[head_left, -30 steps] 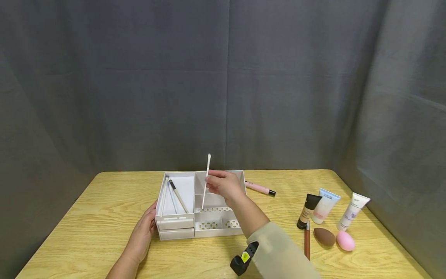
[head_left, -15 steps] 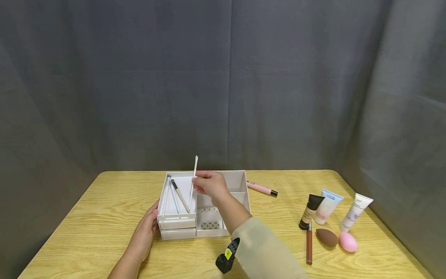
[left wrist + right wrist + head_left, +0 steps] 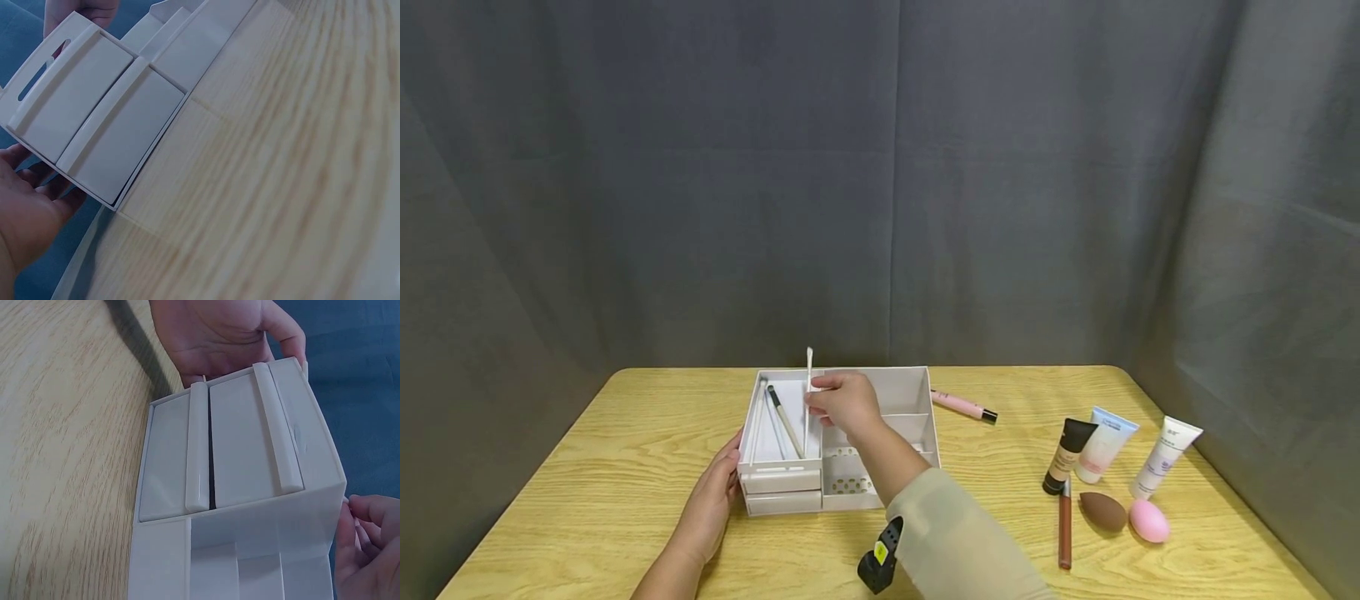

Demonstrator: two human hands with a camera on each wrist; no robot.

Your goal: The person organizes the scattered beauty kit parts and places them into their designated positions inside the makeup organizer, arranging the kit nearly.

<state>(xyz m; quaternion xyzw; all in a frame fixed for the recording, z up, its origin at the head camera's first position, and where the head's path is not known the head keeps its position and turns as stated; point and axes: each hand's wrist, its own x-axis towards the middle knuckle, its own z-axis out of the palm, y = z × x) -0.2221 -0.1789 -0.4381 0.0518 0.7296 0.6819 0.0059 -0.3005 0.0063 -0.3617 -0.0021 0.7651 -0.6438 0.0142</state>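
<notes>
My right hand pinches a slim white makeup brush upright by its middle, its tip raised. The brush's lower end stands inside the left compartment of a white cosmetics organizer. In that compartment lie a dark-tipped brush and several thin pale sticks, slanted side by side. My left hand rests its fingers against the organizer's left side wall. In the left wrist view, these fingers lie along the wall next to two shut drawers. The fingertips are partly hidden by the box.
A pink tube with a black cap lies behind the organizer's right side. Farther right are a black-capped foundation tube, a blue-pink tube, a white tube, a brown sponge, a pink sponge and a brown-handled stick.
My right hand has carried the white brush leftward from above the middle compartments, then lowered it into the left compartment. My left hand stays at the organizer's side.
</notes>
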